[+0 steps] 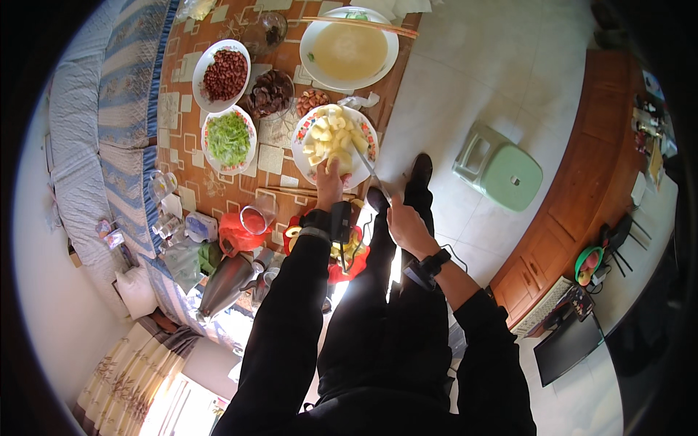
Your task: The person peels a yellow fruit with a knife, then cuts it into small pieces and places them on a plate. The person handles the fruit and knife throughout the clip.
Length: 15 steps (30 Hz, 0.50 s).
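Note:
My right hand (407,226) grips the handle of a knife (371,168), its blade reaching over a floral-rimmed white plate (301,129). Pale yellow chunks of peeled fruit (325,134) are heaped on that plate. At the plate's near edge, my left hand (330,184) has its fingers around a larger pale yellow piece (341,159). The blade's tip is close to a piece at the right of the heap; whether it touches is hard to tell.
Around the plate stand a large bowl of cloudy liquid (349,52) with chopsticks (360,26) across it, a bowl of red peanuts (224,74), a plate of shredded greens (228,139) and a dish of dark slices (271,94). A green stool (510,175) is on the floor at right.

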Tool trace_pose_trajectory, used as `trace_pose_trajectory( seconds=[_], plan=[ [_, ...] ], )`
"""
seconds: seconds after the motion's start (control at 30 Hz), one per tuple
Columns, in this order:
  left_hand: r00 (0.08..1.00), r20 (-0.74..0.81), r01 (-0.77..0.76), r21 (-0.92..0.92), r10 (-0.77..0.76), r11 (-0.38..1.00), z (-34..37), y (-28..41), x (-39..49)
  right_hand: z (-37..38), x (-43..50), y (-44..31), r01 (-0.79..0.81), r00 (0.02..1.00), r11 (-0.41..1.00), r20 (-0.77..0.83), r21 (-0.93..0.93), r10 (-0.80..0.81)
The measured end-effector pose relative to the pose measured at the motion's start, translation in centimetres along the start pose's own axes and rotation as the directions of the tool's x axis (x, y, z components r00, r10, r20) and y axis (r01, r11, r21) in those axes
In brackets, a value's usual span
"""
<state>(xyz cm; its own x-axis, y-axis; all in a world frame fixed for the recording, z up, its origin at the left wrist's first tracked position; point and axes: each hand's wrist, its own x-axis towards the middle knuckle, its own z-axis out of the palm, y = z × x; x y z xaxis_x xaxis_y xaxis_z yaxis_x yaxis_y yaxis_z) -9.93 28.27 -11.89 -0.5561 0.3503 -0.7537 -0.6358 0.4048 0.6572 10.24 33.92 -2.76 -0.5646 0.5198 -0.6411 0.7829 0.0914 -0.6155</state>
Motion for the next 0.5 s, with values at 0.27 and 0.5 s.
trace_pose_trajectory(
  seconds=[0.27, 0.5],
  plan=[
    [0.998, 0.065, -0.011, -0.098, 0.018, 0.995, -0.5, 1.1, -1.4, -0.8, -1.6, 0.0, 0.055, 0.998, 0.987, -0.033, -0.148, -0.061],
    [0.969, 0.244, 0.096, -0.268, -0.029, 0.959, -1.1, 2.7, -4.2, -0.4, -3.3, 1.0, 0.220, 0.943, 0.901, -0.154, -0.373, -0.294]
  ],
)
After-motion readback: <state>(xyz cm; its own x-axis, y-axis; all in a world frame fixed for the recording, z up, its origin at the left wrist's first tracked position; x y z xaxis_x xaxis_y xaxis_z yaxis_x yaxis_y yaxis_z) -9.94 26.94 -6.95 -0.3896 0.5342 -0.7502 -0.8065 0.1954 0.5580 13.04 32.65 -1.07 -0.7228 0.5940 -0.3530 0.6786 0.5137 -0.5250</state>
